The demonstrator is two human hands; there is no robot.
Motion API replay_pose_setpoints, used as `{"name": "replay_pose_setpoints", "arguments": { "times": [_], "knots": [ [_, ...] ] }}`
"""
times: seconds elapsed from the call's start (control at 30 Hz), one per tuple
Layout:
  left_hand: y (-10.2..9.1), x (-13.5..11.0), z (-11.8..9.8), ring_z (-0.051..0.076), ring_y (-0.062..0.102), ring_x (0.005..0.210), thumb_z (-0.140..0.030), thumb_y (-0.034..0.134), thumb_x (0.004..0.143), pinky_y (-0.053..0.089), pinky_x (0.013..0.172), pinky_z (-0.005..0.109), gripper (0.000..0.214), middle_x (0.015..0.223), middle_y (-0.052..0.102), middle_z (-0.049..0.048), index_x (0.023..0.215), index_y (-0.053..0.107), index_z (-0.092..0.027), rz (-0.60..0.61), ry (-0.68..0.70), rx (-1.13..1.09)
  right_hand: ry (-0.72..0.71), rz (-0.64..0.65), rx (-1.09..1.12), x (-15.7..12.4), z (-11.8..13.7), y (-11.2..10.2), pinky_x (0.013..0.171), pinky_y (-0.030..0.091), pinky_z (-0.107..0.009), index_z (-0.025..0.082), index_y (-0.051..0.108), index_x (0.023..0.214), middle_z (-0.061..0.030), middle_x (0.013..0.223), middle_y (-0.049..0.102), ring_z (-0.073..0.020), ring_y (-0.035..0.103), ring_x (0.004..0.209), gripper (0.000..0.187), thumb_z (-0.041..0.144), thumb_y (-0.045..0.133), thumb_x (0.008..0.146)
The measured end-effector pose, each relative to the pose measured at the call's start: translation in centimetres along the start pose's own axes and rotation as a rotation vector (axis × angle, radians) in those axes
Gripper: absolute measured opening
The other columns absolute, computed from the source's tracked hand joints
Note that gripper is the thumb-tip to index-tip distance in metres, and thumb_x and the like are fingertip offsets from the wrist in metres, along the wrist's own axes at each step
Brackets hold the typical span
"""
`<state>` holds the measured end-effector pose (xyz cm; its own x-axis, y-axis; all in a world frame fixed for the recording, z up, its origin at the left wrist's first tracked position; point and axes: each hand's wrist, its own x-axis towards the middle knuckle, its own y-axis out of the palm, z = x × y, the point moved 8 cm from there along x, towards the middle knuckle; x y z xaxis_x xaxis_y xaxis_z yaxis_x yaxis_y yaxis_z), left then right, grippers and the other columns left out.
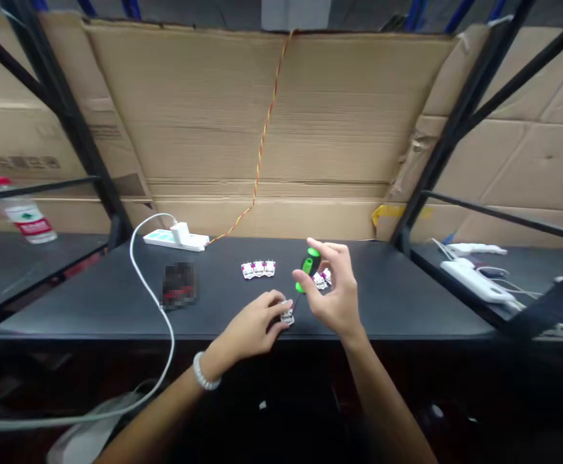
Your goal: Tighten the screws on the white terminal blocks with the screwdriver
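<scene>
My right hand (335,288) is closed round a small screwdriver (308,267) with a green and black handle, its tip pointing down at a small white part (287,315). My left hand (257,325) pinches that white part against the black table (388,303). A row of three small white and pink parts (258,269) lies just behind the hands. More such parts (322,279) lie partly hidden behind my right hand.
A white power strip (175,239) with a charger and a white cable (147,283) sits at the back left. A blurred dark object (179,285) lies left of the hands. A bottle (23,211) stands far left. Another power strip (475,281) lies at right. Cardboard (281,129) walls the back.
</scene>
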<state>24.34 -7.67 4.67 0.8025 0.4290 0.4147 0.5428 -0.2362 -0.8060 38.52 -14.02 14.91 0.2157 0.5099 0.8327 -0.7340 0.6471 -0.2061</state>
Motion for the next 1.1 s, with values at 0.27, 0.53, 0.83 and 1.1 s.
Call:
{"name": "replay_pose_setpoints", "arguments": {
  "times": [0.27, 0.53, 0.83, 1.1],
  "knots": [
    [0.12, -0.01, 0.09, 0.028, 0.064, 0.12, -0.022, 0.063, 0.103, 0.056, 0.11, 0.044, 0.036, 0.131, 0.064, 0.012, 0.138, 0.067, -0.021, -0.007, 0.005, 0.008, 0.003, 0.075, 0.103, -0.03, -0.05, 0.43, 0.09, 0.06, -0.041, 0.029, 0.055, 0.154, -0.0106, 0.131, 0.064, -0.0259, 0.065, 0.108, 0.052, 0.034, 0.061, 0.103],
    [-0.04, -0.03, 0.05, 0.028, 0.065, 0.119, -0.021, 0.063, 0.102, 0.057, 0.11, 0.043, 0.037, 0.13, 0.065, 0.0117, 0.139, 0.067, -0.021, -0.014, 0.008, 0.012, 0.027, 0.079, 0.102, 0.05, -0.03, 0.53, 0.087, 0.061, -0.041, 0.029, 0.05, 0.158, -0.0111, 0.128, 0.066, -0.0245, 0.066, 0.104, 0.051, 0.03, 0.048, 0.107],
    [-0.05, 0.03, 0.0, 0.027, 0.065, 0.12, -0.021, 0.062, 0.103, 0.056, 0.111, 0.043, 0.036, 0.132, 0.065, 0.0119, 0.138, 0.067, -0.022, -0.009, 0.006, 0.013, -0.003, 0.042, 0.069, 0.28, 0.25, 0.03, 0.091, 0.058, -0.041, 0.029, 0.056, 0.153, -0.0096, 0.124, 0.065, -0.0233, 0.065, 0.102, 0.048, 0.028, 0.055, 0.105],
    [0.13, -0.09, 0.2, 0.027, 0.065, 0.122, -0.022, 0.062, 0.103, 0.056, 0.111, 0.043, 0.035, 0.133, 0.065, 0.0116, 0.138, 0.067, -0.023, -0.006, 0.007, 0.017, 0.008, -0.001, -0.016, 0.33, 0.11, -0.34, 0.084, 0.059, -0.041, 0.028, 0.062, 0.147, -0.0086, 0.116, 0.065, -0.0218, 0.063, 0.089, 0.049, 0.031, 0.069, 0.098]
  ]
}}
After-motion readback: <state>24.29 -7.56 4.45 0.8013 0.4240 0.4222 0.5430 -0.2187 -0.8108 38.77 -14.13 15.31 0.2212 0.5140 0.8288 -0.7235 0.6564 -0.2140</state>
